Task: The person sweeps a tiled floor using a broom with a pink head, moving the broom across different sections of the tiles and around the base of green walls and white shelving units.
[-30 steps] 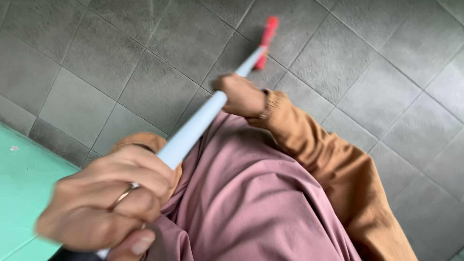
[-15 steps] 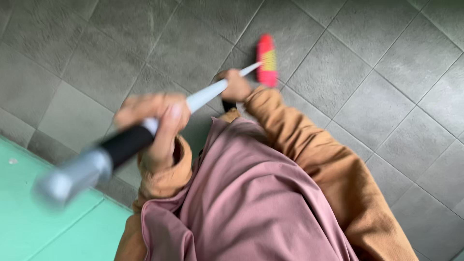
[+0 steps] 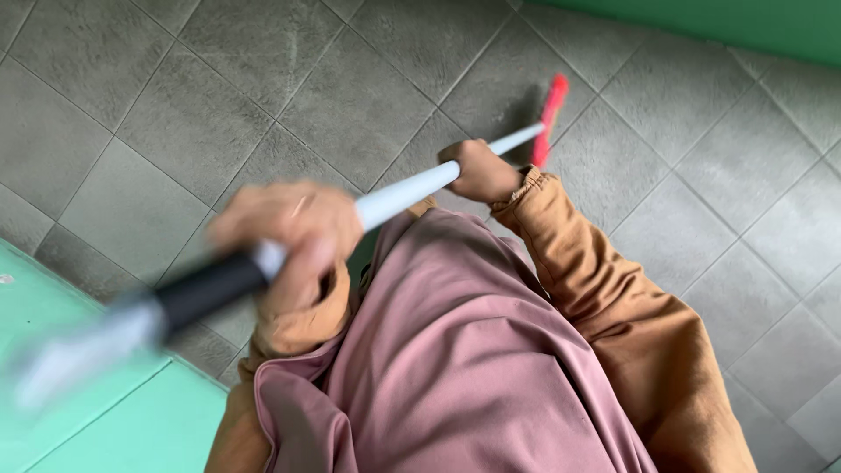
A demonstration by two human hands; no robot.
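White pole (image 3: pixel 412 186): both hands wrapped round it, runs diagonally from lower left to upper right.
Left hand (image 3: pixel 293 229): blurred, fingers curled shut around the pole just above the black grip section (image 3: pixel 210 287).
Right hand (image 3: pixel 480 171): clamped round the pole further down, near the head end.
Red broom head (image 3: pixel 549 118): at pole's far end, down on the grey tile floor (image 3: pixel 219 96), close to the green wall (image 3: pixel 745 22).
Sleeves: tan-brown (image 3: pixel 604 280), both arms.
Pink cloth (image 3: pixel 455 350): between arms, below pole.
Green surface (image 3: pixel 105 420): lower left corner.
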